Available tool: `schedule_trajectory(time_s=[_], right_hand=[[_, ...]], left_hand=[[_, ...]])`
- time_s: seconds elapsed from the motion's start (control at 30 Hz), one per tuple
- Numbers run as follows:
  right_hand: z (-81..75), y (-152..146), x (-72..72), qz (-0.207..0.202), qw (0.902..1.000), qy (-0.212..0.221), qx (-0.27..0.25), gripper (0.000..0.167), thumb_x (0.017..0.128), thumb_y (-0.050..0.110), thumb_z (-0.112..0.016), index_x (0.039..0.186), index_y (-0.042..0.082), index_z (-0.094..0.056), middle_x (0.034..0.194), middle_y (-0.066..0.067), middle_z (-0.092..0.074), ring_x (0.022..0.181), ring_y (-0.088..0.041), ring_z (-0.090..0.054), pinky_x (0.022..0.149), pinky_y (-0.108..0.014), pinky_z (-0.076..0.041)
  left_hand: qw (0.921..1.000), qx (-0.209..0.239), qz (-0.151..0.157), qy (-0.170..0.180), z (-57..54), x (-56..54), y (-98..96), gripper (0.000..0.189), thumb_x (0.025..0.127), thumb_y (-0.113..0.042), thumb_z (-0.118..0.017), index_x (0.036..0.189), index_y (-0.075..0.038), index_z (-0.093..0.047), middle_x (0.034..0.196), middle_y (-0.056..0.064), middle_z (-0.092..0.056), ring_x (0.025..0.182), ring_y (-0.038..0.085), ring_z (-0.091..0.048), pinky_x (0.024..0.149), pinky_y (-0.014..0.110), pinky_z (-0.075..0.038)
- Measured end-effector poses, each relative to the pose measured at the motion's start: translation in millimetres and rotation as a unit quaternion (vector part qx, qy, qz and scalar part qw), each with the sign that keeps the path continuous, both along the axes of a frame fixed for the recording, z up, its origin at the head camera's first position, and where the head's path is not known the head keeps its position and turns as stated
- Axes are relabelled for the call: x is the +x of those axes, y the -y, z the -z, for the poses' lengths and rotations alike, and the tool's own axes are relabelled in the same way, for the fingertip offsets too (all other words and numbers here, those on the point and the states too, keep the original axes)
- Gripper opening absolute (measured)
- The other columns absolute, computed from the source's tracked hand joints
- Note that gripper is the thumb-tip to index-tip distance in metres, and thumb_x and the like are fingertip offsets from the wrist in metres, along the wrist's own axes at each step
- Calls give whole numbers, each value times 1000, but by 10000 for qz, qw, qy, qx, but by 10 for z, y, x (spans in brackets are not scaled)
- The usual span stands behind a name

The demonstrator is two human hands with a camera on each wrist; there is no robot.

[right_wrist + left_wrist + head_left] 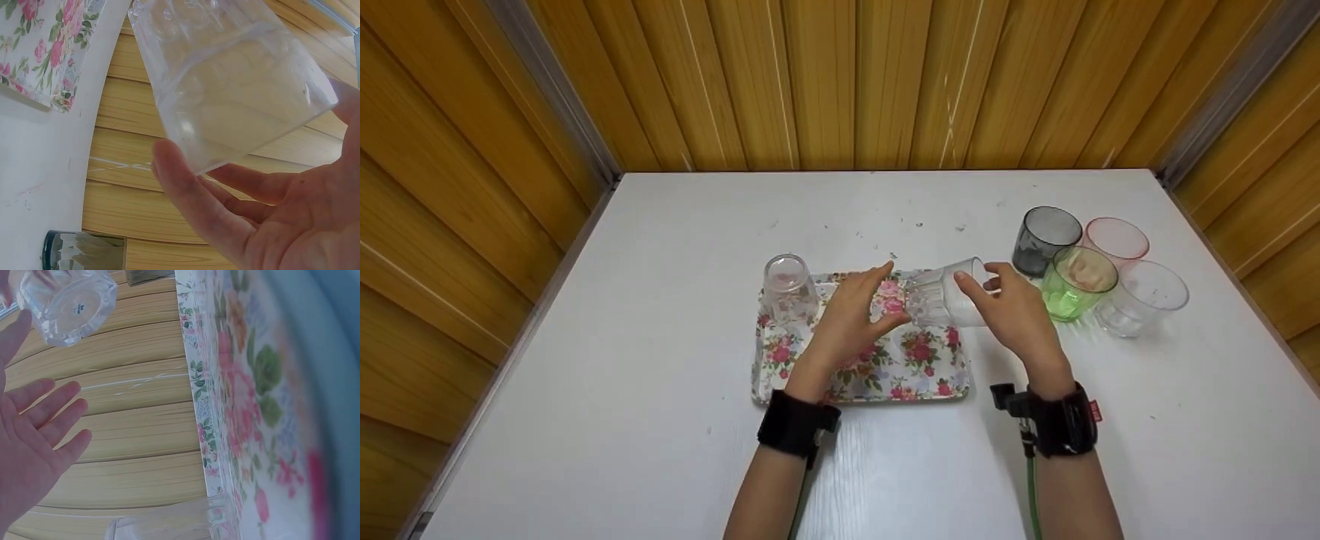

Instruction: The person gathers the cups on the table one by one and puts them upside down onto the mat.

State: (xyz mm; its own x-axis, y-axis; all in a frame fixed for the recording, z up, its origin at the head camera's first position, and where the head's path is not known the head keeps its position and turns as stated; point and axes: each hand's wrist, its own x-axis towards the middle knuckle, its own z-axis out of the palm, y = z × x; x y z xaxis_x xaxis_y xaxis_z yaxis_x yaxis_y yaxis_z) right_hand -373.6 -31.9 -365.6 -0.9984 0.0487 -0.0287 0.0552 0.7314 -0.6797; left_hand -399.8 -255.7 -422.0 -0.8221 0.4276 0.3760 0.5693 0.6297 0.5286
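My right hand [1020, 315] grips a transparent tumbler [949, 295] near its rim, between thumb and fingers. This tumbler lies sideways in the air over the right part of a floral tray [859, 394], its base turned left. In the right wrist view, the thumb and fingers hold the rim end of the tumbler [225, 95]. My left hand [847, 311] is spread over the tray, its thumb and fingers close to the tumbler's base; contact cannot be told. A second transparent tumbler [789, 289] stands upside down at the tray's back left corner.
To the right on the white table [622, 337] stand a grey tumbler [1042, 240], a pink tumbler [1117, 238], a green tumbler [1076, 285] and a transparent tumbler [1144, 300], grouped closely. Wood-patterned walls [877, 90] enclose the back and sides.
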Motion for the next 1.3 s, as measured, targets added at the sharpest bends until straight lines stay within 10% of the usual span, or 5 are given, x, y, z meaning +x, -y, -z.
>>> schedule_trajectory(time_s=[1.3], right_hand=[[2,63,6,-514,9975,98,-480,74,88,61,-39,135,5,-38,124,-23,-51,114,-37,-50,91,-50,-43]], left_hand=[[9986,-121,408,321,-5,13,-57,90,72,-37,-75,144,-14,-25,141,7,-40,129,21,-36,109,34,-26]])
